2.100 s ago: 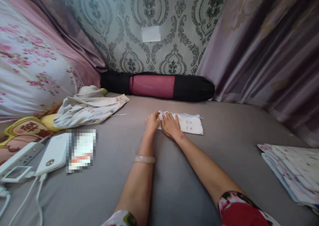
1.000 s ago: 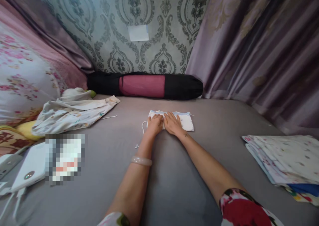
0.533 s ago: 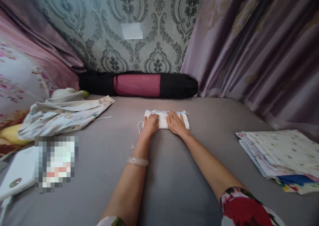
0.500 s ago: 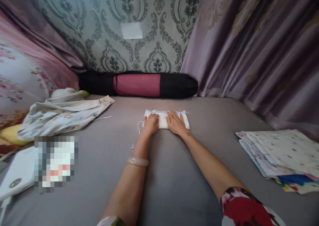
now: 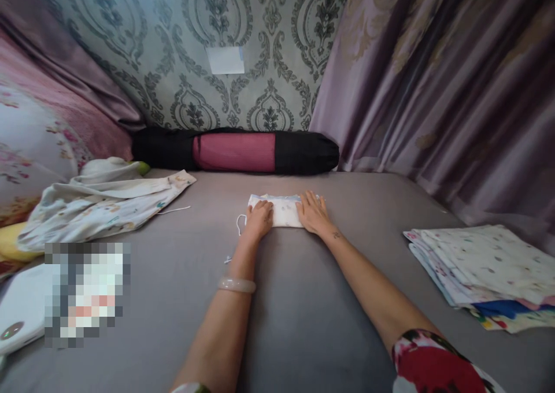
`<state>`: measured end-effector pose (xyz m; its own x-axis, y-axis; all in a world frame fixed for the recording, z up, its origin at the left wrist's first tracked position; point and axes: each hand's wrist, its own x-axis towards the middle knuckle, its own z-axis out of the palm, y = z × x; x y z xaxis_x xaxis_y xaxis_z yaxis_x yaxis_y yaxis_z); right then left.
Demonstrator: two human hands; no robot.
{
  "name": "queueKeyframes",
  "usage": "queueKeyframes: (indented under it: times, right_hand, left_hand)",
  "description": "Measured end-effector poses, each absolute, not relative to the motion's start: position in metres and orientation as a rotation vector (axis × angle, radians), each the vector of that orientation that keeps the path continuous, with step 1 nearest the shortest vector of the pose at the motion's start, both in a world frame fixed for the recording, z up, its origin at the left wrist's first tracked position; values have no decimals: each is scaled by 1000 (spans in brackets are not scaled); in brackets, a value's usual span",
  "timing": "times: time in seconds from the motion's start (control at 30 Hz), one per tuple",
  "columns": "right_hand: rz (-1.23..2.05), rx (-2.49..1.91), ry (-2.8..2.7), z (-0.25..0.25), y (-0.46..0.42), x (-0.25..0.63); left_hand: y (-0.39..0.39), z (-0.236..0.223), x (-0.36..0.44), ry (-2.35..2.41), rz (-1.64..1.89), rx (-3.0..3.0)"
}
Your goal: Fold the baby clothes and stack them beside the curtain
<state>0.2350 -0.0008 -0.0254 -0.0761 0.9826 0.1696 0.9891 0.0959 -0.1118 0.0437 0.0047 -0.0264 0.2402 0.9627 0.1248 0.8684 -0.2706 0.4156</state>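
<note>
A small white folded cloth (image 5: 285, 212) with a faint print and a bluish far edge lies flat in the middle of the grey bed sheet. On its left end rests my left hand (image 5: 261, 216), palm down, fingers slightly bent and not gripping. My right hand (image 5: 313, 211) lies flat across the right end, its fingers stretched out and covering that edge. A thin white cord (image 5: 239, 224) loops out at the left of the cloth, and a knotted cord end (image 5: 228, 259) shows beside my left forearm.
At right sits a stack of folded printed cloths (image 5: 489, 263). Crumpled printed clothing (image 5: 108, 202) lies at left, above a white device (image 5: 28, 303) and a blurred-out item (image 5: 93, 295). A black and pink rolled bag (image 5: 236, 152) lies along the wall, beside purple curtains (image 5: 390, 81).
My right hand has slid rightward to the cloth's right end, baring more of its middle. My left hand stays on the left end. The view has shifted slightly.
</note>
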Motion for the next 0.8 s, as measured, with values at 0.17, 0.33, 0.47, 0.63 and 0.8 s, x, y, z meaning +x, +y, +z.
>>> queueKeyframes:
  times: [0.17,0.33,0.47,0.63,0.8]
  right_hand:
    - [-52,-2027,-2179,-35,-3,247]
    - [-57,-2031,-2166,-40,-3,245]
    - [-56,-2012,-2179,-36,-3,245]
    - [-29,-1970,-2220,-26,8,254]
    - [231,-1961,-2249,-11,34,272]
  left_hand:
    - [4,-27,45,1847,512,2259]
    - [6,-34,47,1937,392,2271]
    - [6,-33,48,1970,344,2286]
    - [21,-20,41,1934,266,2429]
    - [58,-8,27,1897,118,2393]
